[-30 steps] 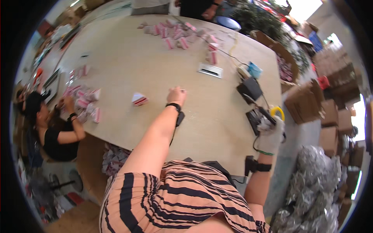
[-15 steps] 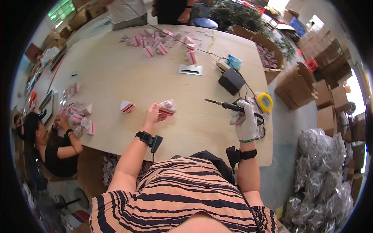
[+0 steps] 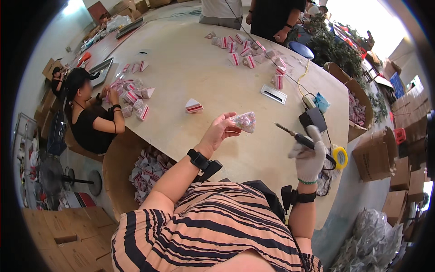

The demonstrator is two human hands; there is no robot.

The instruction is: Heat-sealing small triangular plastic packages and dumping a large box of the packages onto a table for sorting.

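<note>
My bare left hand grips a cake-slice ornament by one side, above the table; its frosted, speckled top with pale pink blobs is turned up. Another cake-slice ornament, white with a red-and-pink striped side, lies on the table to the left of that hand. In a white knit glove, my right hand is closed around a soldering iron. The iron's thin tip points up and left toward the held slice, apart from it. A black cable curls from its handle.
Wrapped cake slices lie in piles at the far side and left, where a co-worker handles some. A black power box and yellow tape roll sit at the right. Filled cartons flank the table; two people stand behind it.
The view has swung left, so the table appears shifted right. My left hand has turned the held cake slice, its frosted top now showing instead of the striped side. The iron stays in my right hand.
</note>
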